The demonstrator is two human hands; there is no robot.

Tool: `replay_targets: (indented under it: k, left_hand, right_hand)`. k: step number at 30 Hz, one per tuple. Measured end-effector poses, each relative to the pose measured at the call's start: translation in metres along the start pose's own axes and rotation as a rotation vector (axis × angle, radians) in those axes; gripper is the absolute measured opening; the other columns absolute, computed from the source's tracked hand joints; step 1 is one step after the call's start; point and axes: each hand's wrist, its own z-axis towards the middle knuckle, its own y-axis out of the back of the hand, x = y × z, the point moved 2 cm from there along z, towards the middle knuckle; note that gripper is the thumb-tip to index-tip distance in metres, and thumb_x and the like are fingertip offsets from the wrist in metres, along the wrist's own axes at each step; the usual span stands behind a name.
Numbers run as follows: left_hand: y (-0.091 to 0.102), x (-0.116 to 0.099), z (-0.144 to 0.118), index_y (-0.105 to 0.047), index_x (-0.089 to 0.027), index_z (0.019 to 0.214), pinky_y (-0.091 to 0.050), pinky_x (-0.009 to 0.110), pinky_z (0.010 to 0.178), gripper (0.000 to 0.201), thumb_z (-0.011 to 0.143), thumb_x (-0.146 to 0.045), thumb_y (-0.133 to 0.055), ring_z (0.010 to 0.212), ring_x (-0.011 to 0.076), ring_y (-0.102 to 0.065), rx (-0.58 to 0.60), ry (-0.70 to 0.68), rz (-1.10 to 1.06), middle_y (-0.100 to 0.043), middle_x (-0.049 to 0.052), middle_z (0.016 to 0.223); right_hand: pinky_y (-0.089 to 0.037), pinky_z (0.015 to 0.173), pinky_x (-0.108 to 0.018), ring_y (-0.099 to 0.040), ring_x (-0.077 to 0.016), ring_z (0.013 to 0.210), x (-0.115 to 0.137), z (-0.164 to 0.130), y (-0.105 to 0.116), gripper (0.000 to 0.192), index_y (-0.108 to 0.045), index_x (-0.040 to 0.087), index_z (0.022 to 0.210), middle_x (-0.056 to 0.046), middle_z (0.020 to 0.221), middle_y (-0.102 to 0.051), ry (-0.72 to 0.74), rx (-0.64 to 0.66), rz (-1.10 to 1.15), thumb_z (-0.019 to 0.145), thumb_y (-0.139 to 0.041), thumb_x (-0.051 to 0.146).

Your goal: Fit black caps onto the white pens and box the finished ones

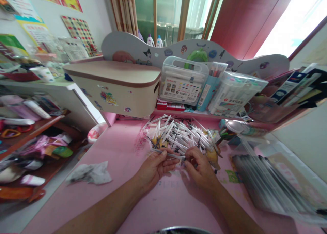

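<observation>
A loose heap of white pens (178,133) with dark tips lies on the pink desk (122,193), just beyond my hands. My left hand (155,166) pinches one white pen (171,154) that lies across toward the right. My right hand (199,167) meets it at the pen's right end, fingers curled around the tip; what it grips there is too small to make out. Yellowish bits (159,142) show under the heap.
A crumpled tissue (89,172) lies left on the desk. A clear bag of dark pens (268,183) rests at right. Marker cases (182,81), a blue pen cup (208,89) and a beige box (114,87) stand behind. Cluttered shelves (30,132) fill the left.
</observation>
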Motion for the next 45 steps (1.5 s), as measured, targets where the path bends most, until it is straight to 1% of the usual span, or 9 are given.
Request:
replay_targets:
  k: [7, 18, 24, 26, 29, 32, 34, 37, 45]
  left_hand:
    - [0.000, 0.001, 0.001, -0.061, -0.013, 0.099, -0.061, 0.027, 0.071, 0.010, 0.093, -0.021, -0.060, 0.079, 0.0198, -0.076, 0.010, 0.005, 0.009, -0.077, 0.015, 0.093]
    - [0.004, 0.003, 0.003, -0.061, -0.013, 0.100, -0.060, 0.028, 0.071, 0.015, 0.091, -0.025, -0.064, 0.081, 0.0206, -0.076, 0.020, 0.003, 0.015, -0.077, 0.015, 0.092]
    - [0.003, 0.002, 0.000, -0.063, -0.012, 0.090, -0.060, 0.033, 0.074, 0.016, 0.088, -0.028, -0.067, 0.083, 0.0208, -0.074, 0.047, -0.056, 0.036, -0.075, 0.014, 0.105]
    - [0.002, 0.002, -0.001, -0.061, -0.013, 0.084, -0.060, 0.035, 0.071, 0.021, 0.087, -0.033, -0.067, 0.077, 0.0213, -0.072, 0.049, -0.060, 0.043, -0.075, 0.013, 0.099]
    - [0.002, 0.002, -0.002, -0.057, -0.015, 0.076, -0.059, 0.032, 0.067, 0.025, 0.087, -0.036, -0.066, 0.067, 0.0178, -0.068, 0.045, -0.056, 0.031, -0.068, 0.004, 0.072]
    - [0.002, 0.004, 0.000, -0.056, -0.017, 0.074, -0.050, 0.021, 0.051, 0.026, 0.087, -0.036, -0.066, 0.045, 0.0080, -0.051, 0.041, -0.052, 0.033, -0.049, -0.006, 0.053]
    - [0.003, 0.005, 0.000, -0.057, -0.017, 0.076, -0.035, 0.015, 0.038, 0.026, 0.087, -0.039, -0.066, 0.037, 0.0047, -0.034, 0.040, -0.045, 0.049, -0.044, -0.008, 0.051]
    - [0.003, 0.005, 0.001, -0.060, -0.016, 0.080, -0.020, 0.015, 0.034, 0.029, 0.088, -0.044, -0.062, 0.038, 0.0037, -0.026, 0.049, -0.043, 0.072, -0.047, -0.006, 0.054]
    - [0.002, 0.002, 0.000, -0.066, -0.012, 0.085, -0.019, 0.017, 0.036, 0.032, 0.090, -0.040, -0.052, 0.039, 0.0051, -0.029, 0.021, -0.006, 0.151, -0.059, 0.002, 0.059]
  right_hand:
    - [-0.038, 0.069, -0.030, -0.049, -0.0171, 0.077, 0.005, 0.000, 0.002, 0.014, -0.048, 0.021, 0.076, -0.003, 0.083, -0.052, 0.029, -0.013, 0.024, 0.087, -0.047, 0.012]
    - [-0.036, 0.069, -0.029, -0.047, -0.0164, 0.077, 0.010, -0.003, -0.002, 0.011, -0.047, 0.021, 0.081, -0.002, 0.084, -0.051, -0.010, 0.016, -0.018, 0.087, -0.046, 0.012]
    - [-0.039, 0.068, -0.029, -0.050, -0.0159, 0.074, 0.003, 0.000, 0.002, 0.015, -0.053, 0.021, 0.080, -0.001, 0.079, -0.054, -0.071, 0.023, 0.028, 0.092, -0.044, 0.020]
    - [-0.041, 0.066, -0.029, -0.052, -0.0158, 0.073, -0.002, 0.001, 0.005, 0.014, -0.056, 0.021, 0.084, -0.002, 0.079, -0.055, -0.130, -0.048, 0.057, 0.092, -0.045, 0.024]
    - [-0.043, 0.064, -0.029, -0.055, -0.0162, 0.072, -0.010, 0.001, 0.011, 0.013, -0.058, 0.022, 0.093, -0.002, 0.081, -0.058, -0.209, -0.184, 0.083, 0.093, -0.046, 0.027]
    - [-0.045, 0.066, -0.030, -0.057, -0.0173, 0.075, -0.020, 0.000, 0.012, 0.012, -0.059, 0.023, 0.096, -0.003, 0.083, -0.060, -0.230, -0.230, 0.048, 0.091, -0.049, 0.027]
    - [-0.045, 0.067, -0.031, -0.058, -0.0178, 0.074, -0.026, -0.001, 0.011, 0.010, -0.059, 0.024, 0.096, -0.002, 0.083, -0.061, -0.227, -0.238, 0.017, 0.088, -0.053, 0.026]
    - [-0.046, 0.070, -0.032, -0.059, -0.0192, 0.078, -0.030, -0.001, 0.011, 0.013, -0.060, 0.024, 0.097, -0.003, 0.087, -0.064, -0.207, -0.249, -0.028, 0.086, -0.055, 0.025]
    - [-0.044, 0.080, -0.035, -0.060, -0.0218, 0.089, -0.023, 0.003, 0.026, 0.024, -0.063, 0.021, 0.091, -0.005, 0.089, -0.067, -0.157, -0.363, -0.216, 0.086, -0.041, 0.018]
